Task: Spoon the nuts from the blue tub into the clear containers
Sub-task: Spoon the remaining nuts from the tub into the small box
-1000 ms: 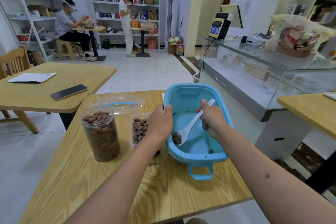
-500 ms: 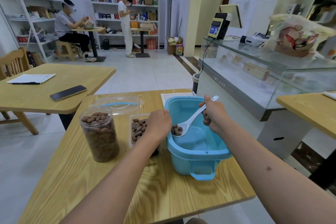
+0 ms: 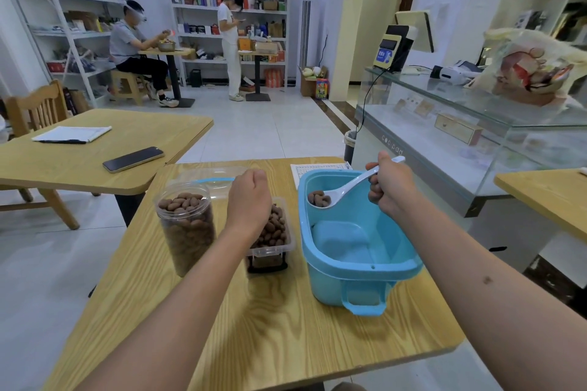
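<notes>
- White spoon [image 3: 344,190], loaded with nuts [image 3: 319,198], is held level so nothing spills; the right hand [image 3: 392,189] has its fingers curled round the handle, above the blue tub [image 3: 365,267].
- Left hand [image 3: 251,200], fingers curled, covers the clear box [image 3: 273,243]; whether it grips the box is unclear.
- Full jar [image 3: 187,228] stands left of those fingers.

You see a phone [image 3: 133,159] and papers [image 3: 72,134] on the neighbouring table [image 3: 95,174], a glass counter [image 3: 476,143] right.

Spoonful lifted, tub released

The right hand [image 3: 392,189] has raised the white plastic spoon [image 3: 344,189], loaded with brown nuts [image 3: 319,198], above the blue plastic tub's [image 3: 365,267] left rim; the left hand [image 3: 249,200] has left that rim and now hovers fisted over the clear rectangular container [image 3: 273,246].
</notes>
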